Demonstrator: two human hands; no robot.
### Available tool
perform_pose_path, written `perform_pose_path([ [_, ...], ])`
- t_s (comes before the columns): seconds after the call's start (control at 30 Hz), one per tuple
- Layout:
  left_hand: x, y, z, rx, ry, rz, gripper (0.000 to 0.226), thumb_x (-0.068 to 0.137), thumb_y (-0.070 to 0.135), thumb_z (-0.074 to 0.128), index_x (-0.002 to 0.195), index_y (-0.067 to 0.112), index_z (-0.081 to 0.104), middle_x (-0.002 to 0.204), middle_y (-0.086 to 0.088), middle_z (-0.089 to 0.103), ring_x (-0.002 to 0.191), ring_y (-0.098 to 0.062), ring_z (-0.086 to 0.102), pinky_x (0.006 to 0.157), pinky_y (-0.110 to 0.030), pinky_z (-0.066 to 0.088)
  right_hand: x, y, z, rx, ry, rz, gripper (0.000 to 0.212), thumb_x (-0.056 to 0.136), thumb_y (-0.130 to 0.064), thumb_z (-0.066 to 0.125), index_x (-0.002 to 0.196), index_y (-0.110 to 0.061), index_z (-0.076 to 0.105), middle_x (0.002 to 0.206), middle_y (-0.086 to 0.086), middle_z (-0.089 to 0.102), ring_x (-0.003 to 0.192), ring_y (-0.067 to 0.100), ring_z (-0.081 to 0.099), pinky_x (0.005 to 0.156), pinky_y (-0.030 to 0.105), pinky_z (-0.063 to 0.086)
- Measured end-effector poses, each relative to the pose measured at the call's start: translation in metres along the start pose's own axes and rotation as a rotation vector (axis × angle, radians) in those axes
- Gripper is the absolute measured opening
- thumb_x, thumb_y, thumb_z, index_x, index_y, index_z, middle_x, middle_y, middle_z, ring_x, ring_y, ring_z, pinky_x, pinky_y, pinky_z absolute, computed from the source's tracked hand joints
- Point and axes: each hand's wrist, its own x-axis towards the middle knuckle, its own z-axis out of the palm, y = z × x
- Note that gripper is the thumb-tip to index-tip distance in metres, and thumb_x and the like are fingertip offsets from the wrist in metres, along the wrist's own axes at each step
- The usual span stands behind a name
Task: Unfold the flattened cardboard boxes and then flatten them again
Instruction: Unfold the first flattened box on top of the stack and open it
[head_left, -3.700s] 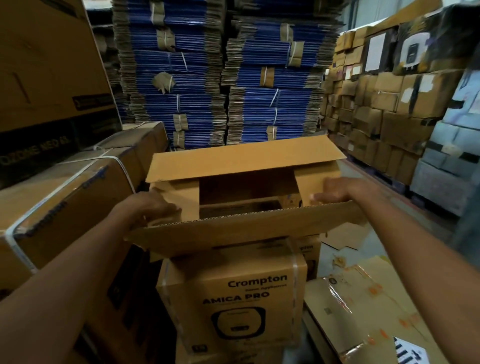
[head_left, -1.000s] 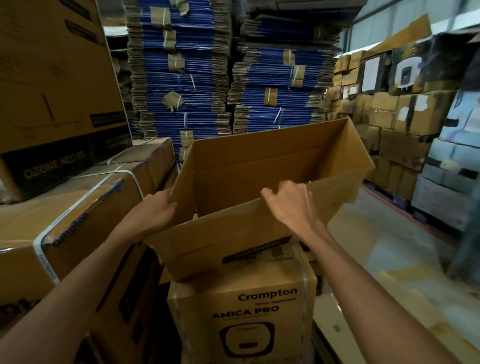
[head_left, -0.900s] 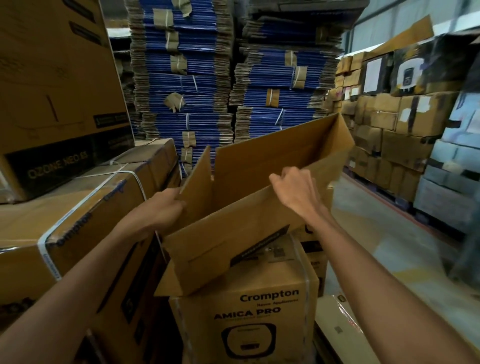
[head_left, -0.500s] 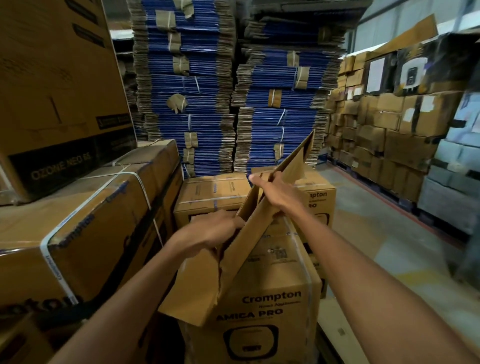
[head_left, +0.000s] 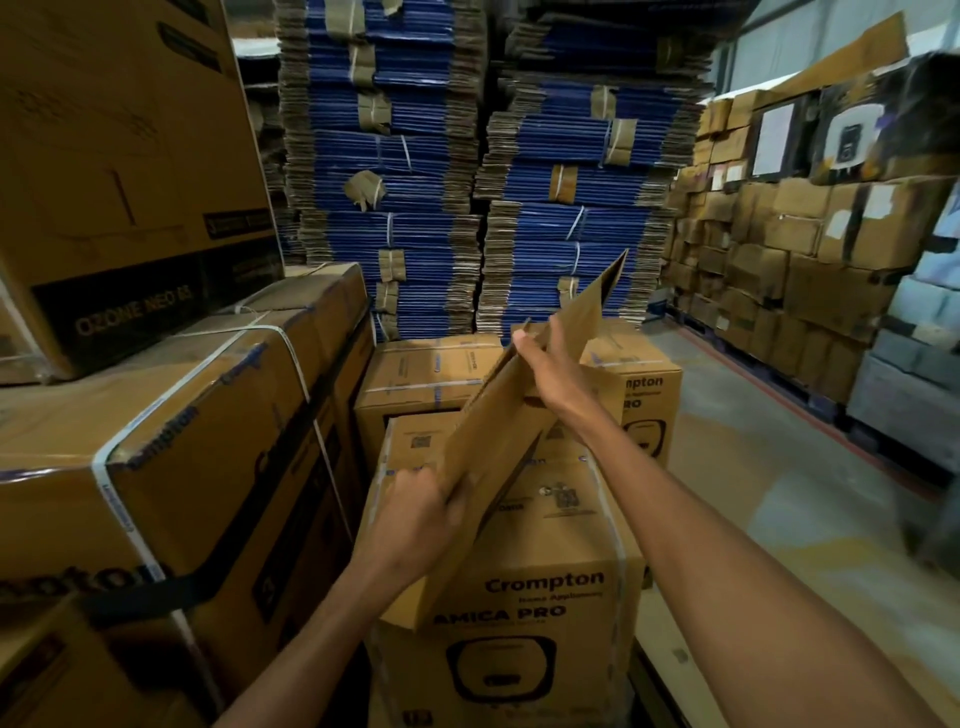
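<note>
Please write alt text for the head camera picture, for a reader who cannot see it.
Two bare hands hold a plain cardboard box, folded nearly flat and tilted, over a sealed Crompton Amica Pro carton: the left hand grips its lower end, the right hand its upper edge. Tall stacks of blue flattened cartons stand behind.

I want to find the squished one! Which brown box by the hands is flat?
The plain brown box held in the left hand and right hand. It is folded flat and tilted; the printed Crompton box below it has its full shape.
</note>
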Motion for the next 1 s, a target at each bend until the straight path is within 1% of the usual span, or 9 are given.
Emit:
perform_pose_path([
  [0.1,0.016,0.023,-0.007,-0.095,0.149,-0.042,0.031,0.102,0.035,0.058,0.081,0.012,0.062,0.071,-0.013,0.068,0.058,-0.032,0.066,0.052,-0.053,0.056,-0.012,0.004,0.006,0.094,-0.008,-0.053,0.079,0.091,-0.077,0.042,0.158,-0.042,0.018,0.164,0.0,0.03,0.141,0.032,0.043,0.112,0.057,0.039],
  [0.2,0.044,0.041,-0.027,-0.313,0.236,-0.128,0.01,0.102,0.029,0.06,0.092,0.026,0.063,0.088,-0.001,0.072,0.078,-0.022,0.072,0.069,-0.049,0.063,-0.028,0.002,0.012,0.125,-0.051,-0.124,0.054,0.1,-0.057,0.048,0.147,-0.031,0.043,0.146,-0.001,0.051,0.117,0.021,0.062,0.09,0.044,0.059],
  [0.33,0.072,0.041,-0.06,-0.721,0.341,-0.273,0.021,0.1,0.022,0.063,0.117,0.011,0.067,0.101,-0.007,0.075,0.087,-0.024,0.075,0.068,-0.039,0.063,-0.07,-0.012,0.017,-0.04,0.099,-0.422,0.024,0.101,-0.044,0.053,0.101,-0.022,0.064,0.098,-0.006,0.066,0.088,0.01,0.064,0.075,0.033,0.056],
  [0.47,0.068,0.034,-0.048,-1.043,0.463,-0.367,0.027,0.101,0.017,0.061,0.124,0.005,0.059,0.108,-0.012,0.074,0.089,-0.025,0.075,0.068,-0.038,0.063,-0.126,-0.012,0.023,-0.255,0.093,-0.542,0.057,0.103,-0.048,0.045,0.063,-0.011,0.063,0.056,0.007,0.061,0.047,0.025,0.054,0.047,0.042,0.045],
  [0.53,0.058,0.023,-0.026,-1.178,0.533,-0.435,0.037,0.101,0.016,0.062,0.134,0.004,0.051,0.117,-0.014,0.07,0.093,-0.027,0.074,0.067,-0.038,0.062,-0.137,-0.003,0.025,-0.221,0.003,-0.244,0.067,0.099,-0.064,0.042,0.078,-0.008,0.072,0.067,0.01,0.071,0.052,0.028,0.065,0.054,0.042,0.057],
  [0.63,0.034,0.011,0.012,-1.266,0.534,-0.504,0.042,0.102,0.013,0.059,0.142,0.011,0.045,0.122,-0.011,0.068,0.103,-0.027,0.069,0.073,-0.043,0.063,-0.132,0.029,0.028,0.559,-0.045,0.332,0.064,0.093,-0.067,0.05,0.128,-0.014,0.057,0.1,0.017,0.075,0.079,0.031,0.076,0.078,0.047,0.063],
  [0.7,0.018,0.002,0.036,-1.296,0.524,-0.562,0.045,0.102,0.012,0.059,0.144,0.013,0.041,0.116,-0.006,0.067,0.095,-0.018,0.068,0.071,-0.041,0.062,-0.135,0.056,0.036,0.857,0.004,0.528,0.069,0.093,-0.061,0.058,0.14,-0.012,0.046,0.112,0.025,0.069,0.09,0.036,0.075,0.076,0.044,0.062],
  [0.83,-0.01,-0.023,0.069,-1.288,0.487,-0.691,0.049,0.103,0.016,0.058,0.148,0.009,0.038,0.132,-0.012,0.062,0.103,-0.025,0.067,0.068,-0.035,0.062,-0.152,0.114,0.056,1.082,0.118,0.767,0.07,0.094,-0.046,0.066,0.148,-0.01,0.041,0.135,0.029,0.053,0.107,0.045,0.066,0.081,0.051,0.059],
  [1.0,-0.062,-0.06,0.075,-1.387,0.478,-0.845,0.054,0.103,0.01,0.057,0.152,0.019,0.037,0.141,-0.008,0.057,0.118,-0.027,0.06,0.079,-0.041,0.055,-0.15,0.159,0.037,1.145,0.405,0.721,0.062,0.102,-0.031,0.058,0.155,-0.018,0.03,0.156,0.022,0.037,0.142,0.043,0.038,0.111,0.059,0.038],
])
